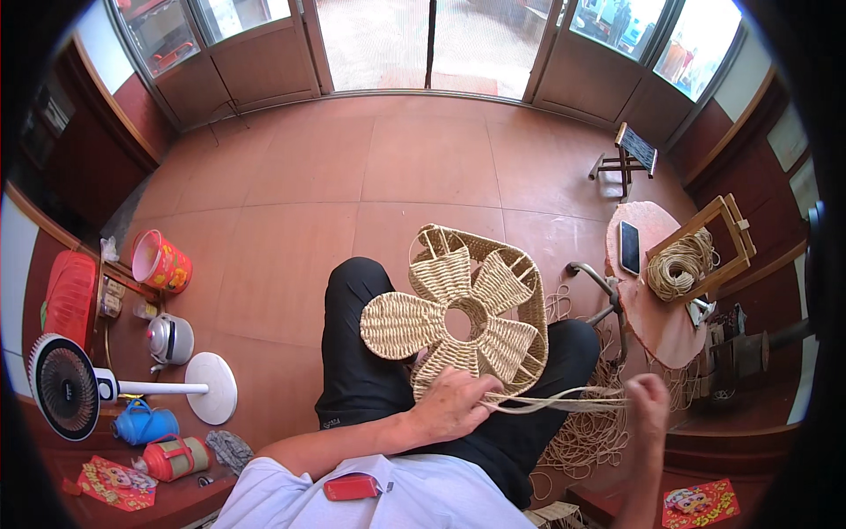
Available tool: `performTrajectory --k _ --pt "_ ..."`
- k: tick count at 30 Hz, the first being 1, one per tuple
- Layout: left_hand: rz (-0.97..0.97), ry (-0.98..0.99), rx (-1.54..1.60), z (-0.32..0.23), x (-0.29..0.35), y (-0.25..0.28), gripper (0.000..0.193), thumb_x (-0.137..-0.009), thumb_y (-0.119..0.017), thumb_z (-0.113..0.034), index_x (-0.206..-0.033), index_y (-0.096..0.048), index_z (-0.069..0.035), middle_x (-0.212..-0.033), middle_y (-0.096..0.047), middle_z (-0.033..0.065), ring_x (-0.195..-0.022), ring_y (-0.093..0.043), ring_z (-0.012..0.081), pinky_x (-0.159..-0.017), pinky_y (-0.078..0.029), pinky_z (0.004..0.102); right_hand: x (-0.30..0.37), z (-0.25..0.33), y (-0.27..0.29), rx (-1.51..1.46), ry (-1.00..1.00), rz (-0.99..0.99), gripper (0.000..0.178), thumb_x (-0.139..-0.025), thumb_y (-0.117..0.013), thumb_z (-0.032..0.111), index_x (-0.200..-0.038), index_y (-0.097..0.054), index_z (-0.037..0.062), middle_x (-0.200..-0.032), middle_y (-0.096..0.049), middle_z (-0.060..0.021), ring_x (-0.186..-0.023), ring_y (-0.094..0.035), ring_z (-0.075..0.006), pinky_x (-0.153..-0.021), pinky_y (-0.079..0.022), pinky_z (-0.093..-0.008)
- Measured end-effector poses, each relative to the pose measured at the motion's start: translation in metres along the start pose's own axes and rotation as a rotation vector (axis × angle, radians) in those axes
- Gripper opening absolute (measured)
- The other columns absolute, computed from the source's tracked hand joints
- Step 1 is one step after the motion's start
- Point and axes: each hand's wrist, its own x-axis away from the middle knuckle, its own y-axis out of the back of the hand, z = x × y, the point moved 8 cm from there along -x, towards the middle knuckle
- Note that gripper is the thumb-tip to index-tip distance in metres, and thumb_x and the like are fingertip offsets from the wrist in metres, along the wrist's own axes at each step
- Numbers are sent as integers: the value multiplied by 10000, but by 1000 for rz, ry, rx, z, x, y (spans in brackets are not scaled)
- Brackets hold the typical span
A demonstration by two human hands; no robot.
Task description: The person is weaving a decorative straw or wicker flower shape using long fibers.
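Reddish tiles [432,167] cover the floor as far as the brown, glass-paned doors [260,66] opposite the seated person. Across the dark-trousered legs [352,331] lies a straw-coloured woven piece [401,326], its five petals set around a ring with a round hole, and a rounded woven frame showing behind them. Several petals have bare spokes at their outer ends.

From my spot, I see the left hand [454,401] on the bottom petal, fingers bent; I cannot tell whether its grip is closed on cord or only presses the weave. Pale strands [564,403] run from beneath those fingers across the right thigh to the right hand [648,406], whose grip is closed around them, well apart from the weave.

On the person's right stands a bench [656,335] with an uneven reddish top. It carries a dark phone [628,247], a coil of cord [679,269] and a wooden frame [731,225] tilted about the coil. Loose cord [582,445] lies heaped below, near the right leg. Farther off is a folding stool [630,159]. Over on the left are a flowered bucket [161,264], a kettle [170,339] and a white-stemmed fan [63,386].
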Motion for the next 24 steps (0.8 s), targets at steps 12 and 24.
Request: performTrajectory --k 12,24 --pt "-5 -231 -80 -24 -10 -15 187 -1030 -726 -281 -1066 -696 -100 -875 -627 98 -976 -651 310 -912 -464 459 10 -1 272 679 457 -832 265 -1161 -615 271 -1132 -692 19 -909 -647 -34 -834 -586 -137 -786 -511 -334" --pt "3 254 835 -9 8 74 200 -1150 -630 -218 -1065 -661 -40 -897 -545 -68 -825 -493 30 -706 -427 242 23 66 -13 249 316 -28 350 -1177 -583 302 -1100 -782 25 -962 -694 16 -899 -626 -84 -794 -517 -269"
